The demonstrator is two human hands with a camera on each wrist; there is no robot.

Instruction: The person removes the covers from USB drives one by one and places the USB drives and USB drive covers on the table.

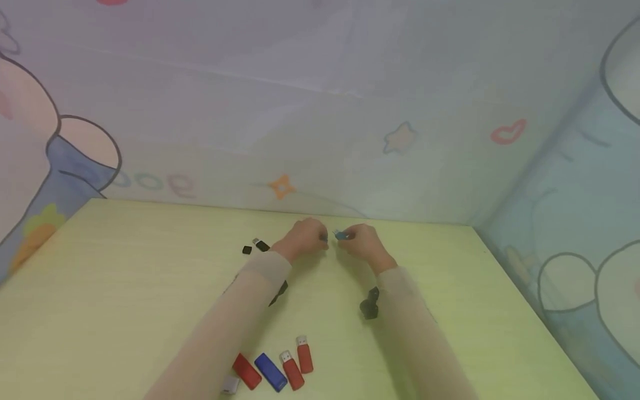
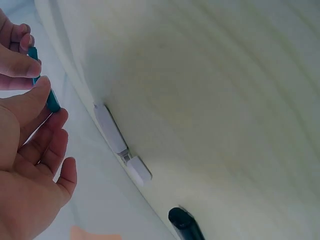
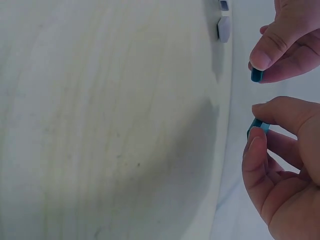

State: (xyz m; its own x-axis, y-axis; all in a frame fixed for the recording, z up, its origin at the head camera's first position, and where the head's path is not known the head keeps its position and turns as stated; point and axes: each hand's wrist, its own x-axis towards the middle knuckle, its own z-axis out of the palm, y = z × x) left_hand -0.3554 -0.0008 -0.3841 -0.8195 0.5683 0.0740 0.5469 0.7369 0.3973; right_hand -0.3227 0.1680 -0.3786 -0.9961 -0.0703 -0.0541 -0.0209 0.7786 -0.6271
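From my head feed, working left to right, a small white piece (image 1: 230,384), partly hidden by the left sleeve (image 1: 220,339), lies at the near part of the pale yellow-green surface (image 1: 150,289). Just beside it is a flat red rectangular stick (image 1: 247,371). Farther back I see a small square black cap (image 1: 247,250) near a black USB stick (image 1: 261,244) with its metal plug bare. Back in the near row comes a glossy blue oblong stick (image 1: 270,372), then two red USB sticks (image 1: 292,371) with silver plugs showing. Above them, near the far edge, my left hand (image 1: 303,238) pinches a small teal piece (image 1: 324,239). A gap separates it from the teal USB stick (image 1: 342,235), its plug pointing left, which my right hand (image 1: 364,243) pinches between thumb and fingers. The two hands are close but apart.
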